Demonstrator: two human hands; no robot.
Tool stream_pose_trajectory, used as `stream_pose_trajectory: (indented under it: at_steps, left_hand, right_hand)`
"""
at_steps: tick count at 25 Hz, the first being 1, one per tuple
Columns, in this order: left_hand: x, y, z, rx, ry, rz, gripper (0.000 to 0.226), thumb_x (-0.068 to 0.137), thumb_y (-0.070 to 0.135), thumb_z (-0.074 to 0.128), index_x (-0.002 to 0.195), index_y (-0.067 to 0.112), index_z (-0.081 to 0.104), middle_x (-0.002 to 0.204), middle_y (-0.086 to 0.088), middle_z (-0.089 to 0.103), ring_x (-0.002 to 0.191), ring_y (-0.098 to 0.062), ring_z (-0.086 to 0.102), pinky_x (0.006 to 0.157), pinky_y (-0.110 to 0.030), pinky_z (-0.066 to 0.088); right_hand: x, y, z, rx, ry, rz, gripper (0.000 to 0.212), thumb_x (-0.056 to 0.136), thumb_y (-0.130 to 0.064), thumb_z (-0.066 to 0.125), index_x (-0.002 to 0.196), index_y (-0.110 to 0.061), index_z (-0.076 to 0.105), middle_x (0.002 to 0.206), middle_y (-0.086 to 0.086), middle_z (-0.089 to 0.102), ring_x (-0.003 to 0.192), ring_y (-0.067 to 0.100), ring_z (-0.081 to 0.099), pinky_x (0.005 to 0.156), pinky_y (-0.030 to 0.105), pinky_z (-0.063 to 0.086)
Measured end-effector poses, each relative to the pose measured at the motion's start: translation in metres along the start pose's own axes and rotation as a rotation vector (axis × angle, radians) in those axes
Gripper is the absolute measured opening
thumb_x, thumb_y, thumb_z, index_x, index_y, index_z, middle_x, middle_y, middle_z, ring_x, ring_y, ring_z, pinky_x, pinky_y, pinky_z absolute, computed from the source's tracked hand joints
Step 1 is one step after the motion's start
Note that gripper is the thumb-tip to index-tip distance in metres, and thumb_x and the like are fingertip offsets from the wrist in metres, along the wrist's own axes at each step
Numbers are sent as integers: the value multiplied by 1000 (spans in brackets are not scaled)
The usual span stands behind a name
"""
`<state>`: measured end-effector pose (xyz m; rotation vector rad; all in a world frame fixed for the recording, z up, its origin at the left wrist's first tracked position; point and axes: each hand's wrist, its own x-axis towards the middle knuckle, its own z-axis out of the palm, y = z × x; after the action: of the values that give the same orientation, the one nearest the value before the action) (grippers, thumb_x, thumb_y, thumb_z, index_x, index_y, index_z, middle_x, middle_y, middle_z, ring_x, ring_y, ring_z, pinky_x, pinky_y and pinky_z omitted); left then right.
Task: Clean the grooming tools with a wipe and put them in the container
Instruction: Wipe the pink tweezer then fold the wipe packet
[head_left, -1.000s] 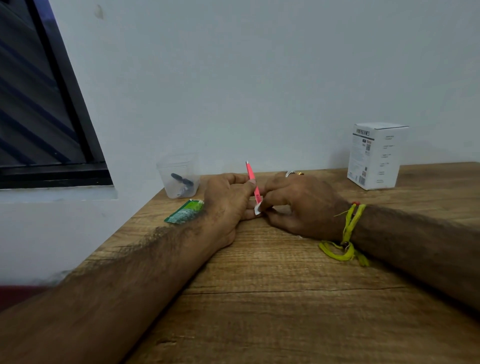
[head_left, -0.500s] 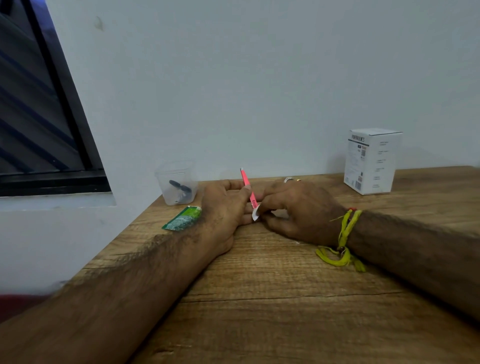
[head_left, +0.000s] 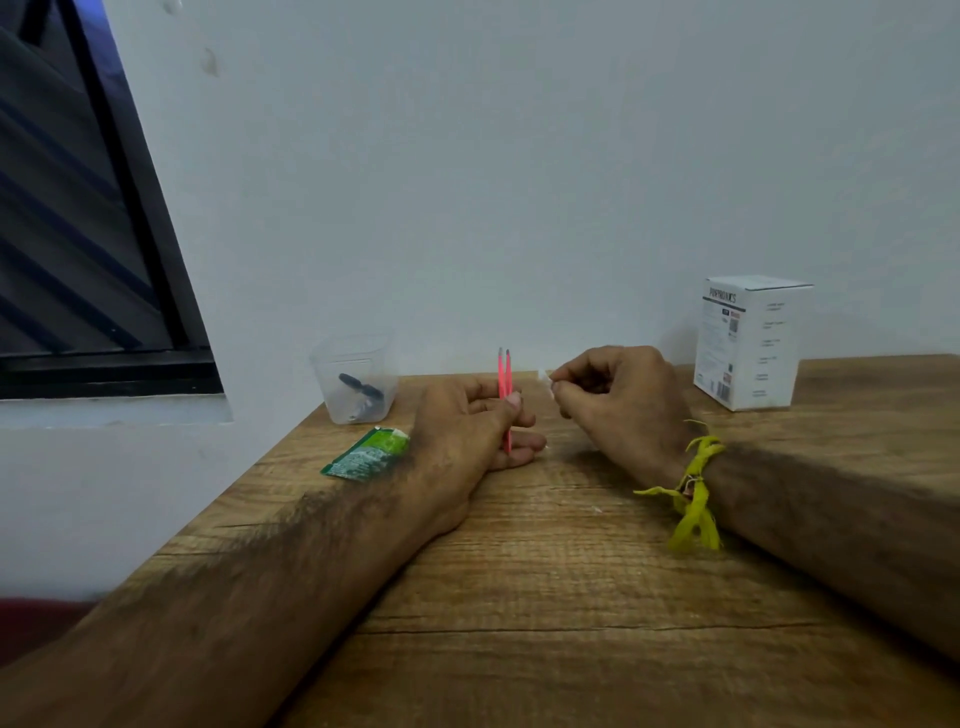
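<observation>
- The left hand (head_left: 470, 431) rests on the table (head_left: 545, 597), thumb and fingers pinching pink tweezers (head_left: 504, 384) upright, tips up and slightly apart.
- The right hand (head_left: 613, 400), just right of the tweezers and not touching them, pinches a small white wipe (head_left: 544, 376) between thumb and curled fingers.
- The clear container (head_left: 355, 379) stands left of the tweezers by the wall, with a dark tool (head_left: 361, 391) inside.
- A green sachet (head_left: 366, 451) lies left of the tweezers, touching the left wrist.
- A white box (head_left: 750, 343) stands well right of the tweezers.
</observation>
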<state>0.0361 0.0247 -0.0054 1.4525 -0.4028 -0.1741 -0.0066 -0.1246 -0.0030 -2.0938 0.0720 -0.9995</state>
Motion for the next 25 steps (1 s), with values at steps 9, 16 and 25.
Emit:
stream_pose_trajectory:
  at_steps: [9,16,25]
  left_hand:
    - [-8,4,4,107,-165,74,17,102,11,56,117,6,61,94,-9,79,86,-28,76,61,-29,60]
    - [-9,2,6,78,-193,63,17,101,7,57,118,3,57,98,-19,76,83,-34,76,57,-29,61]
    - [-8,0,7,154,-213,102,15,100,7,58,115,2,55,97,-19,75,81,-32,76,65,-36,64]
  right_hand:
    - [-2,-4,0,4,242,-252,8,81,-9,71,82,-17,75,76,-10,69,70,4,64,59,16,52]
    - [-5,-5,1,-71,211,-411,6,82,-6,71,83,-11,73,80,-4,68,72,6,63,65,25,53]
    - [-6,-6,-1,-127,96,-435,7,82,-2,70,87,-6,74,82,2,68,77,13,63,71,27,53]
